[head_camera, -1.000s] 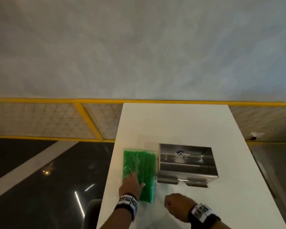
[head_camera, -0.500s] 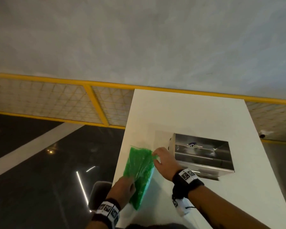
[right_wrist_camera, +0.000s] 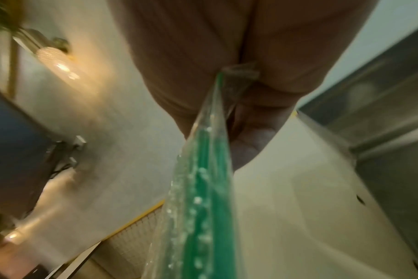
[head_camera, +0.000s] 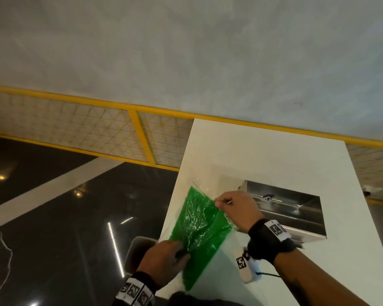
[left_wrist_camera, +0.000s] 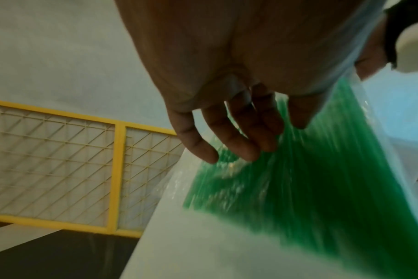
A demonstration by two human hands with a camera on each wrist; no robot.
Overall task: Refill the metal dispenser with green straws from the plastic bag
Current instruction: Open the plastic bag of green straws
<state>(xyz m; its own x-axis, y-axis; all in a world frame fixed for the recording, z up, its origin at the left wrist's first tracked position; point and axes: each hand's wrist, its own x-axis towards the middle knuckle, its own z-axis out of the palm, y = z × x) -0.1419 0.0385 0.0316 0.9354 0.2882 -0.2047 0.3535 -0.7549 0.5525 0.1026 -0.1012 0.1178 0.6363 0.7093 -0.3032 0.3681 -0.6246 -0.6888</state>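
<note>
Plastic bag point(head_camera: 199, 226): clear, lifted at a slant over the near left part of the white table point(head_camera: 274, 164), held between both hands.
Green straws point(left_wrist_camera: 322, 188): packed lengthwise inside the bag (blurred in both wrist views).
Left hand point(head_camera: 164, 259): grips the bag's near lower end, thumb on one face, fingers point(left_wrist_camera: 229, 136) loosely spread on the other.
Right hand point(head_camera: 237, 208): pinches the bag's far upper edge between thumb and fingertips.
Metal dispenser point(head_camera: 292, 208): on the table just right of the right hand, top open.
Backdrop: yellow-framed mesh fence point(head_camera: 97, 129), dark glossy floor.
</note>
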